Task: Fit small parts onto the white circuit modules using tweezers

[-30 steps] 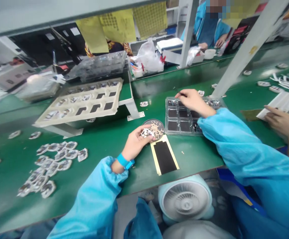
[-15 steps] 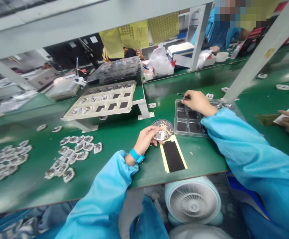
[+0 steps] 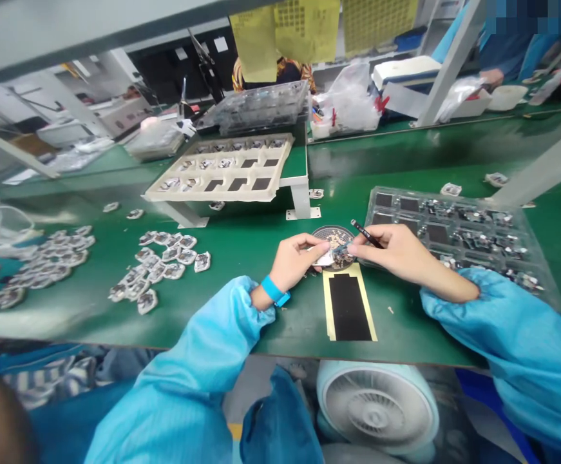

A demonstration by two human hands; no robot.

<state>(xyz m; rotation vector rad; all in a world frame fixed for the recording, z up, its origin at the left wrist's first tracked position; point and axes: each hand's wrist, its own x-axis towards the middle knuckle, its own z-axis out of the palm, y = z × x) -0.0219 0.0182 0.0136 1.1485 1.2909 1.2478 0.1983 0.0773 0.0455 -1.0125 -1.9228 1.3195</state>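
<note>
White part (image 3: 327, 259) is at my 12 o'clock, pinched in my left hand (image 3: 294, 263); my right hand (image 3: 392, 254) grips a black pen-like tool (image 3: 366, 233). Round dish (image 3: 333, 229) sits just past that. From my hands, clear tray's (image 3: 537, 259) around 3 o'clock, cream tray's (image 3: 241, 195) further off at 10.

The green table (image 3: 241, 241) is smooth and shiny. Near its front edge, the black sheet (image 3: 351, 309) is dull. The thin black tool (image 3: 366, 233) seems smooth, maybe plastic.
</note>
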